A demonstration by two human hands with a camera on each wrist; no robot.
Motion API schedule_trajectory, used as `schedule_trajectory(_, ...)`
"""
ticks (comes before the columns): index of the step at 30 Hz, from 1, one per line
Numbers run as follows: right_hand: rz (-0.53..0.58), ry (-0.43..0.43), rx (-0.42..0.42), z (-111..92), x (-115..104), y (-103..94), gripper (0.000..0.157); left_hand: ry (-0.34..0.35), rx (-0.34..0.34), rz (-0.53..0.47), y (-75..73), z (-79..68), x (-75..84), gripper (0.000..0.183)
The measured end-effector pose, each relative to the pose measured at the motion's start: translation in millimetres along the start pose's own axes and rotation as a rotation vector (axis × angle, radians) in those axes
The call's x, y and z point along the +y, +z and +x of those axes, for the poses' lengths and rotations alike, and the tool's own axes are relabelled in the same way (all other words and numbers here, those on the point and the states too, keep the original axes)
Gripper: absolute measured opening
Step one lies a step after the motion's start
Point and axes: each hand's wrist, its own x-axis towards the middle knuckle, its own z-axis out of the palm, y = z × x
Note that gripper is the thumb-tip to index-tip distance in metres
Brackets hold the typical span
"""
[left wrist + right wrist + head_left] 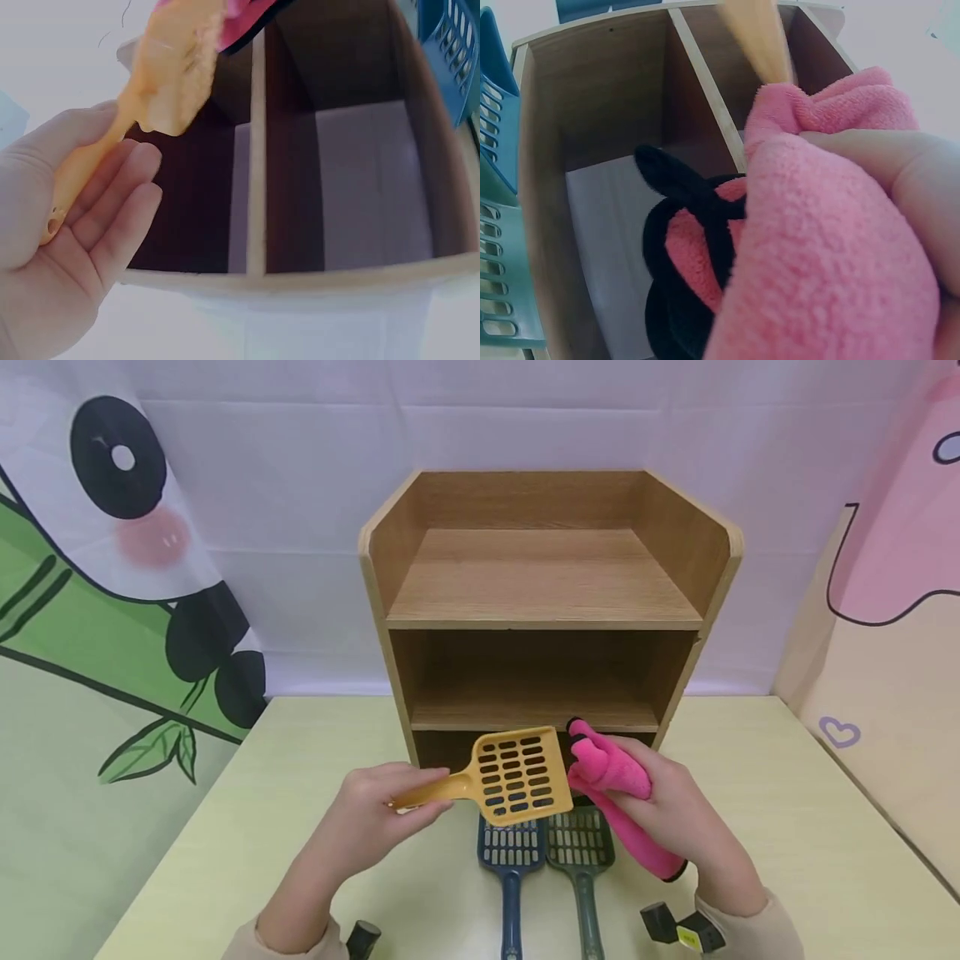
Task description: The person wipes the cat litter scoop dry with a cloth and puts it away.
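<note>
My left hand (pixel 375 814) grips a yellow slotted litter scoop (pixel 517 777) by its handle, thumb on one side and fingers on the other. The scoop's flat slotted head points right, in front of the shelf's lowest compartment. In my right hand (pixel 671 793) is a bunched pink cloth (pixel 611 768) with black edging, held close to the scoop's right edge. In the right wrist view the pink cloth (pixel 817 247) meets the blurred scoop (pixel 759 37). A blue scoop (pixel 512 852) and a dark green scoop (pixel 581 852) lie side by side on the table below.
A wooden shelf unit (pixel 543 627) with an open top and lower compartments stands at the back of the pale table (pixel 322 727). Small black blocks are at both wrists. Behind hangs a white curtain (pixel 525 435) with cartoon prints at both sides.
</note>
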Motion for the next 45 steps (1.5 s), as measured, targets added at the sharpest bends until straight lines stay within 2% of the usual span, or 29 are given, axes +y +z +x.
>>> schedule_trajectory(4, 0.028, 0.011, -0.032, 1, 4, -0.6, 0.055, 0.062, 0.098, 0.002, -18.0, 5.0, 1.7, 0.03)
schedule_trajectory(8, 0.042, 0.01, -0.052, 1, 4, -1.1, 0.054, 0.128, 0.178, -0.01, -30.0, 14.1, 3.1, 0.037)
schedule_trajectory(14, 0.044, 0.006, -0.071, 0, 4, -1.0, 0.051, 0.171, 0.258, -0.005, -44.8, 29.8, 8.7, 0.038)
schedule_trajectory(18, 0.057, -0.006, -0.079, -1, 3, 0.1, 0.049, 0.161, 0.32, 0.073, -55.5, 44.3, 15.9, 0.048)
schedule_trajectory(20, 0.06, -0.01, -0.084, -1, 2, 0.5, 0.05, 0.141, 0.341, 0.117, -59.2, 51.6, 17.4, 0.051)
schedule_trajectory(26, 0.07, -0.01, -0.09, -1, 2, 1.9, 0.054, 0.086, 0.43, 0.261, -63.3, 75.0, 17.6, 0.033)
schedule_trajectory(30, 0.071, -0.02, -0.092, -1, 0, 1.2, 0.055, 0.036, 0.473, 0.33, -62.3, 89.1, 19.6, 0.027)
schedule_trajectory(38, 0.075, -0.028, -0.101, -1, -2, 3.6, 0.055, -0.132, 0.438, 0.465, -57.1, 108.3, 21.8, 0.03)
schedule_trajectory(45, 0.052, -0.018, -0.092, -2, -6, 3.0, 0.055, -0.242, 0.39, 0.558, -51.2, 125.5, 24.6, 0.032)
